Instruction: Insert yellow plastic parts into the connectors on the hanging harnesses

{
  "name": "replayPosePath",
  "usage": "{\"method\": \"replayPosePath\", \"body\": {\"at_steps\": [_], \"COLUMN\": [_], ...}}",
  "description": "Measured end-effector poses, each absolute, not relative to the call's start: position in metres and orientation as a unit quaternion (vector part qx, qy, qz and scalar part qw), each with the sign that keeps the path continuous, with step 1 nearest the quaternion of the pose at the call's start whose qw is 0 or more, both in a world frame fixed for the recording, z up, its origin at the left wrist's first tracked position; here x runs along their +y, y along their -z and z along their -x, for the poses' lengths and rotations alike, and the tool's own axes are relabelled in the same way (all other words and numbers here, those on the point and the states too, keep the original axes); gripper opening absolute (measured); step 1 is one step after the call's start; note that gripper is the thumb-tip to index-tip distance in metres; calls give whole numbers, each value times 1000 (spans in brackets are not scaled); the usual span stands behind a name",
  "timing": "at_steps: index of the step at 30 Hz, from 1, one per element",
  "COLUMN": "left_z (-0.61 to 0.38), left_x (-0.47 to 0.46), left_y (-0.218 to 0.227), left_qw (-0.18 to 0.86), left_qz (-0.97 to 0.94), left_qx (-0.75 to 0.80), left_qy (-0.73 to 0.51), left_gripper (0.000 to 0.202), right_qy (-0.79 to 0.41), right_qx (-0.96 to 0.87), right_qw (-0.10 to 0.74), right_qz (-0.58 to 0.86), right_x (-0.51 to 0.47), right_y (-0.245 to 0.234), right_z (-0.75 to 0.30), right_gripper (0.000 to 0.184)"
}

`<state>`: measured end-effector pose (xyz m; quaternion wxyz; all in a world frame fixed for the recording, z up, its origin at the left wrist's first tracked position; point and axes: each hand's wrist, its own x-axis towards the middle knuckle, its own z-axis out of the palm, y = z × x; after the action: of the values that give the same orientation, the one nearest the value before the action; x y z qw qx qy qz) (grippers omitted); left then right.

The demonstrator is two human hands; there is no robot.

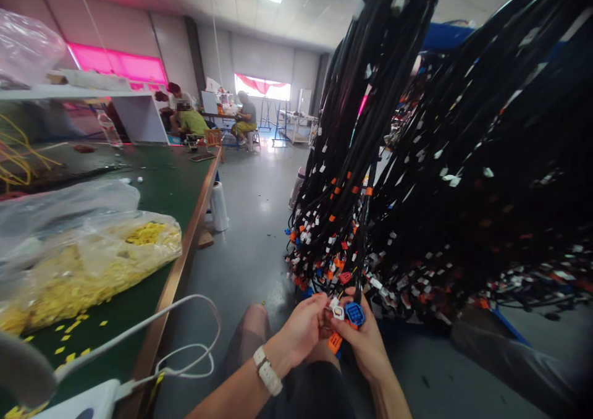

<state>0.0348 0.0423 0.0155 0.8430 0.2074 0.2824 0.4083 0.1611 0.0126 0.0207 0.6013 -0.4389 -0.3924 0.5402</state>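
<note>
A big bundle of black wire harnesses (417,159) hangs in front of me, its lower ends full of orange, white and blue connectors. My left hand (303,326), with a white watch on the wrist, is closed in a pinch on a small white connector (337,311). My right hand (365,338) is closed around the ends of one harness, with a blue connector (354,313) at its fingertips and an orange connector (334,342) below the thumb. Both hands meet just under the bundle, above my lap.
A green worktable (157,190) runs along my left, carrying a clear bag of small yellow parts (88,264) and a white cable (185,338) hanging over its edge. Two people sit working at the far end of the room. A white cylinder (219,206) stands on the grey floor.
</note>
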Motion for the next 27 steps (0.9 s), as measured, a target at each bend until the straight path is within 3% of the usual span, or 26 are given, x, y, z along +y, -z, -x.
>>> {"method": "replayPosePath", "body": {"at_steps": [5, 10, 18, 27], "left_z": [-25, -17, -16, -9], "left_x": [43, 43, 45, 52], "left_y": [-28, -40, -44, -37], "left_qw": [831, 863, 863, 797], "left_qz": [-263, -327, -323, -376], "left_qx": [331, 282, 248, 326], "left_qy": [-360, -261, -298, -342], "left_gripper": [45, 57, 48, 40], "right_qy": [-545, -529, -527, -599], "right_qx": [-309, -242, -248, -290], "right_qw": [644, 669, 671, 624], "right_qz": [439, 463, 460, 410], "right_x": [19, 27, 28, 19], "right_y": [-19, -18, -16, -16], "right_z": [-160, -168, -169, -177], "right_gripper": [50, 48, 46, 57]}}
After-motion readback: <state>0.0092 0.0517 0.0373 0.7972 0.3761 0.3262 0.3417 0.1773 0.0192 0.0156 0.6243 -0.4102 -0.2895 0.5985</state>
